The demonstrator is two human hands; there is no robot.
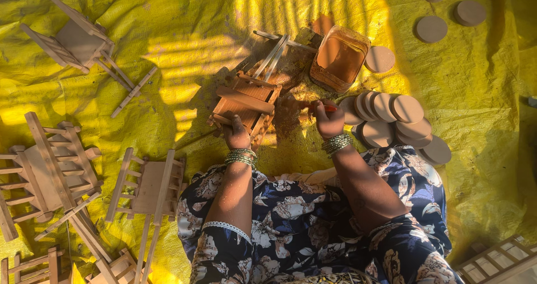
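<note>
One package only — a squarish, translucent orange-brown plastic container (339,58), open-topped, at about one o'clock on the yellow tarpaulin (475,94).

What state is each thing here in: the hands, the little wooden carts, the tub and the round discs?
Left hand: grip closed on the wooden cart, steadying it.
Right hand: grip closed on a thin red-tipped tool.
Wooden cart: tilted, partly brown-coated.
Tub: open, brown liquid inside.
Discs: piled, overlapping.
Other carts: bare wood, lying about.

matt wooden cart (246,102), glossy plastic sheet (475,94)
</note>
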